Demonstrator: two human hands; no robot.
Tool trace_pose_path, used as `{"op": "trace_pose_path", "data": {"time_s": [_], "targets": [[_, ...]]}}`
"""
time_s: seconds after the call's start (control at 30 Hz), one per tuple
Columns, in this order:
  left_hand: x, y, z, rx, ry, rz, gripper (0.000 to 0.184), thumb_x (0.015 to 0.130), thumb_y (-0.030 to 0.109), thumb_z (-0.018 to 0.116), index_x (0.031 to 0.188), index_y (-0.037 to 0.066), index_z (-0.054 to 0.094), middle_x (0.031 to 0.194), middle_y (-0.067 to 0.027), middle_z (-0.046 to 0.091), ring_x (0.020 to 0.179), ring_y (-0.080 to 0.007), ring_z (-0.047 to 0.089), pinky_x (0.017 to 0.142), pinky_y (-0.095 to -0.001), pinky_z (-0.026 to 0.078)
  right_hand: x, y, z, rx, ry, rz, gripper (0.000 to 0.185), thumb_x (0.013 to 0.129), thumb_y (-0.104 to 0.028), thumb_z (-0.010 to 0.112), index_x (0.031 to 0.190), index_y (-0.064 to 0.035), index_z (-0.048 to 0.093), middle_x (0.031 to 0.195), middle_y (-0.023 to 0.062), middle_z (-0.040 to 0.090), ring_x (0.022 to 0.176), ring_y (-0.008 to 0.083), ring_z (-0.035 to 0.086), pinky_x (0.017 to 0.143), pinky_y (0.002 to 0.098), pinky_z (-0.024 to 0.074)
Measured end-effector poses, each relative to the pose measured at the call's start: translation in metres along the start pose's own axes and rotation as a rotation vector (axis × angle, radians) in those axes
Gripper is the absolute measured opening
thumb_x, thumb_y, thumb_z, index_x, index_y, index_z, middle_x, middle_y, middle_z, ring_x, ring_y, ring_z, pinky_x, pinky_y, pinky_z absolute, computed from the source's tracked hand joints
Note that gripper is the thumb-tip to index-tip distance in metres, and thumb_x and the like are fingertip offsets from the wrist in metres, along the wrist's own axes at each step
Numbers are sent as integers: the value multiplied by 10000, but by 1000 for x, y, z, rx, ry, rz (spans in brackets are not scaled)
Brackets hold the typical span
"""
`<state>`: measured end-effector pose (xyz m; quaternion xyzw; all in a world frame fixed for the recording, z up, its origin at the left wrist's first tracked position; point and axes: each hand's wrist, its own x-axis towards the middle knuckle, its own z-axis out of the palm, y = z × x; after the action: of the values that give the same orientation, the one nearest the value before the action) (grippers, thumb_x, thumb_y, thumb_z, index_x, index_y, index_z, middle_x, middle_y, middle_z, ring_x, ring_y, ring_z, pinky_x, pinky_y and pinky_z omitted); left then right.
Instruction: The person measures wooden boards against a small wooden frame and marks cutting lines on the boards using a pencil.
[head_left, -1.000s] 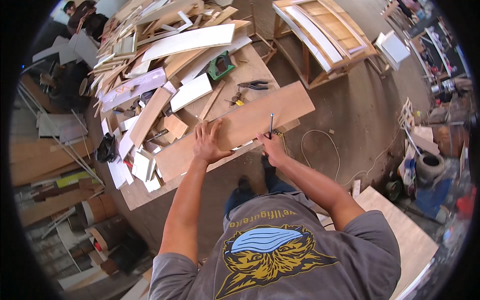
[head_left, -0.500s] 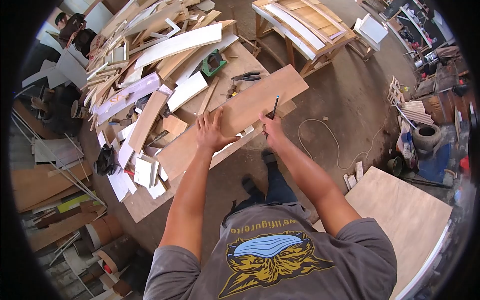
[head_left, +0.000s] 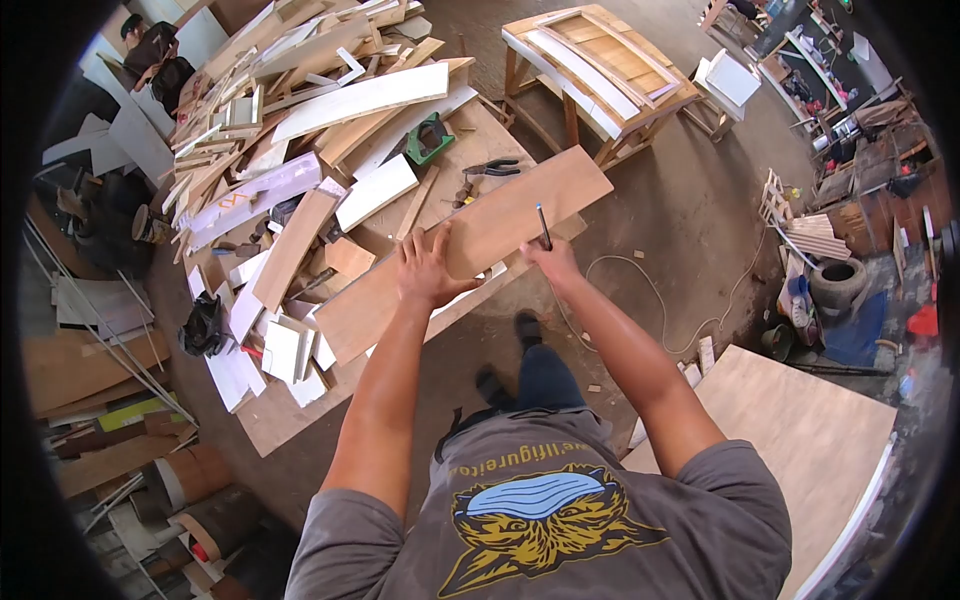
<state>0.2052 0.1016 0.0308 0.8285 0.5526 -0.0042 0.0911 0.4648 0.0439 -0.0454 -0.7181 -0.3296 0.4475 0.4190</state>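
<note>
A: In the head view, what is the person doing?
B: It looks like the step of lining up a brown board [head_left: 500, 218] and marking it. That's my guess.
A: Where is the board?
B: On top of the table [head_left: 275, 427], in front of the person. One end pokes out past the table's right side.
A: What are the hands up to?
B: The left hand [head_left: 428, 272] is spread out on the board, with the thumb out toward the near edge. The right hand [head_left: 553, 262] is curled up by that same edge, pinching a pencil [head_left: 543, 226]. I can't tell if that hand touches the wood.
A: Which way do they point?
B: The board's long way goes slantwise, from near on the left to far on the right. The pencil stands almost straight up, blue end on top, leaning a little left. Its low end is hidden in the hand.
A: What does the next move need?
B: I think a steady board, a firm left hand, and the pencil's low end meeting the right spot.
</note>
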Motion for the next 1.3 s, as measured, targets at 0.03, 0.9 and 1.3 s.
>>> {"op": "trace_pose_path", "data": {"time_s": [0.03, 0.9, 1.3], "targets": [[1, 0, 1, 1, -3, -2, 1268, 603, 844, 762, 1635, 282, 286, 1562, -227, 349, 1478, -441, 289, 1253, -536, 188, -1, 3, -10, -185, -9, -61, 294, 947, -337, 767, 822, -82, 689, 703, 2, 658, 516, 73, 477, 511, 307, 373], [20, -2, 12, -91, 34, -108, 993, 765, 839, 617, 1585, 316, 419, 1508, -191, 434, 1432, -419, 374, 1252, -581, 203, 166, -137, 35, -852, -913, -933, 267, 997, -352, 636, 917, -98, 657, 779, 165, 689, 781, 401, 693, 661, 525, 505], [23, 0, 11, -63, 154, -122, 761, 905, 702, 585, 1531, 283, 475, 1412, -150, 506, 1371, -359, 444, 1213, -544, 277, 176, -134, 40, -825, -1076, -791, 285, 1019, -331, 591, 875, -93, 654, 734, 184, 643, 739, 424, 639, 632, 544, 432]]}}
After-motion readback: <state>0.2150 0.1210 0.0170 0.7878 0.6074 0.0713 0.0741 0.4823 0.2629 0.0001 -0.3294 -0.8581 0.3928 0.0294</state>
